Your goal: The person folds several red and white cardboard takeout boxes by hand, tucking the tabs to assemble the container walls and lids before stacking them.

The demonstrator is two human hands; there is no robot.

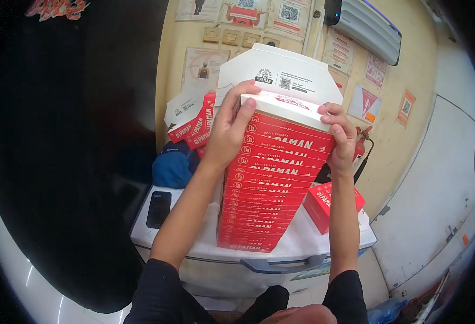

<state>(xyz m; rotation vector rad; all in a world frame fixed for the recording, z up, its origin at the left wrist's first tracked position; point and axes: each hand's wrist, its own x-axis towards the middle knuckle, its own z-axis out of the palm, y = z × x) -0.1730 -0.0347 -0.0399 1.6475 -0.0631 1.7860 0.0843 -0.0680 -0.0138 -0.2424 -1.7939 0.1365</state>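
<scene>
A tall stack of nested red cardboard food boxes (271, 186) stands in front of me on the white lid of a chest freezer (205, 239). At its top, the uppermost box has its white inner flap (278, 69) raised at the back and a white folded front edge (282, 106). My left hand (231, 125) grips the left corner of that edge, thumb in front and fingers behind. At the right corner, my right hand (340, 133) pinches the same edge between thumb and fingers. The boxes bear printed writing and logos.
Left of the stack lie a smartphone (158, 209), a blue cloth item (172, 168) and more red boxes (195, 125). A closed red box (334, 202) sits at right, near a fire extinguisher (361, 148). The freezer handle (284, 264) juts out in front.
</scene>
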